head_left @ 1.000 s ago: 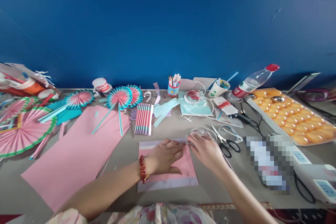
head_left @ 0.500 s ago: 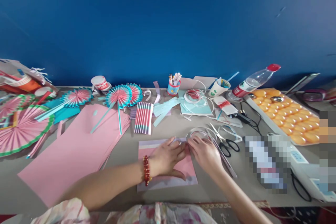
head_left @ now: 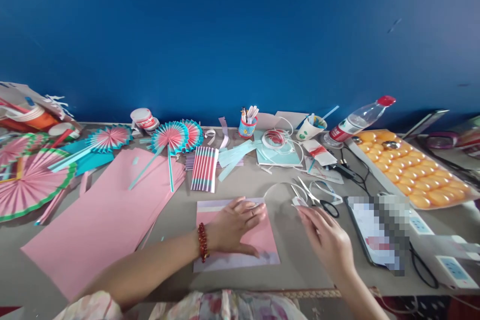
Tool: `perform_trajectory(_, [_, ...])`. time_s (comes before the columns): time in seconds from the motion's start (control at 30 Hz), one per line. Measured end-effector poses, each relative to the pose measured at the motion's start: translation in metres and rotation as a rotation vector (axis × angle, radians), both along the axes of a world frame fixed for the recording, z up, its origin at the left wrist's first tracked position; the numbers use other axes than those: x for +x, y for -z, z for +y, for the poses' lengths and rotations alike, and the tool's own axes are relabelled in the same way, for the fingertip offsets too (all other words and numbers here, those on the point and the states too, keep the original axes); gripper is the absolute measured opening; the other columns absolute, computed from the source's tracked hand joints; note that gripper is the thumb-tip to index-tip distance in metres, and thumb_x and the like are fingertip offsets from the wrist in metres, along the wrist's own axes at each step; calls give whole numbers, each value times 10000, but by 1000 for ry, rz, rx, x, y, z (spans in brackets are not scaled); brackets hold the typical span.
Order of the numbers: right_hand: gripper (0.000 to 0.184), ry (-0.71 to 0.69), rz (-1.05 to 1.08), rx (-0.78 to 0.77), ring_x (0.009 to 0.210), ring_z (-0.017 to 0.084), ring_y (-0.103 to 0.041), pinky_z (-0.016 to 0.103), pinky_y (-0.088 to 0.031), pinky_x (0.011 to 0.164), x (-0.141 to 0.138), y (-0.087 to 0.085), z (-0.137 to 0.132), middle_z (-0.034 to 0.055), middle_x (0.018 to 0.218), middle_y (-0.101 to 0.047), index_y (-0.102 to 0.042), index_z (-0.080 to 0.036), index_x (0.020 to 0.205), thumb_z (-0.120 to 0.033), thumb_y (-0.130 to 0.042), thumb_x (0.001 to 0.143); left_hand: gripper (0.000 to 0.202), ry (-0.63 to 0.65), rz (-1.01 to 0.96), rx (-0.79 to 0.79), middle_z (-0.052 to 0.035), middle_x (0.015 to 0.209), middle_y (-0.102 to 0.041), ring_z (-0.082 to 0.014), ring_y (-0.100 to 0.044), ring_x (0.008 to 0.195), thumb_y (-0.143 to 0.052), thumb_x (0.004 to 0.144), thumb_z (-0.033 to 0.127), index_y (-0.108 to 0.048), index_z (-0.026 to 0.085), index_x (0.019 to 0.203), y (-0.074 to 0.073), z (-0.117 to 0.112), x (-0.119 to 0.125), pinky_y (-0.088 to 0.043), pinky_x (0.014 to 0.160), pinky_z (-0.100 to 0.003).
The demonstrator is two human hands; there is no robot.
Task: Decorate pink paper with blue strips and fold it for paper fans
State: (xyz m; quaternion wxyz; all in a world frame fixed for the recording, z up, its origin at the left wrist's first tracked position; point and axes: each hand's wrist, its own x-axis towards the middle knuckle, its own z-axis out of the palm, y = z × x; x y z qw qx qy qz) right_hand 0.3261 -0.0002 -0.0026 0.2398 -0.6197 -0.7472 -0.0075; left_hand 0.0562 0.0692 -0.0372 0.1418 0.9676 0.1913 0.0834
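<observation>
My left hand [head_left: 238,225], with fingers spread, lies flat on a pink sheet of paper [head_left: 262,240] that has lavender and white bands along its edges. My right hand [head_left: 328,237] is off the sheet to the right, its fingertips pinched on a thin white strip [head_left: 279,186]. The strip arcs up from near my left fingertips toward my right fingers. Just beyond my right hand lie black-handled scissors [head_left: 318,200]. Behind the sheet stands a pleated pink, teal and lavender paper piece [head_left: 204,169].
Large pink sheets [head_left: 97,220] and paper fans [head_left: 170,135] lie on the left. At the back are a pen cup [head_left: 247,126], coiled white strip [head_left: 276,141] and paper cup [head_left: 309,127]. A bottle [head_left: 358,122], phone [head_left: 369,232] and orange padded sheet [head_left: 416,170] occupy the right.
My right hand has moved right, away from the sheet and my left hand, drawing the white strip into an arc. My left hand stays flat on the paper.
</observation>
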Motion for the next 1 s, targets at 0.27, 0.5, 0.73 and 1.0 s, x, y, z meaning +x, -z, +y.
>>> perform_trajectory(0.27, [230, -119, 211, -89, 699, 131, -639, 210, -473, 646, -40, -24, -8, 64, 937, -677, -611, -227, 1093, -220, -414, 974, 301, -113, -260, -251, -46, 1294, -634, -255, -491, 1247, -472, 971, 444, -627, 256, 1147, -32, -3, -1, -234, 1127, -524])
perform_trajectory(0.5, [237, -301, 443, -196, 685, 125, -586, 210, -458, 642, -63, -33, -2, 27, 842, -610, -563, -240, 1142, -189, -397, 980, 214, -465, -566, -784, -59, 1033, -663, -182, -618, 956, -614, 895, 374, -645, 197, 1011, -80, -12, -6, -378, 497, -177])
perform_trajectory(0.73, [236, -334, 493, -241, 677, 120, -571, 204, -452, 624, -75, -34, -3, 25, 858, -620, -583, -248, 1107, -211, -388, 981, 121, -530, -552, -745, -32, 869, -640, -152, -596, 855, -601, 876, 280, -609, 170, 826, -91, -17, -8, -308, 461, -158])
perform_trajectory(1.0, [282, -214, 766, -588, 568, 108, -575, 198, -474, 530, -89, -38, -7, 0, 753, -637, -532, -209, 1153, -399, -426, 974, 64, -541, -529, -885, -11, 824, -599, -125, -539, 751, -534, 851, 215, -566, 167, 823, -96, -19, -17, -310, 496, -175])
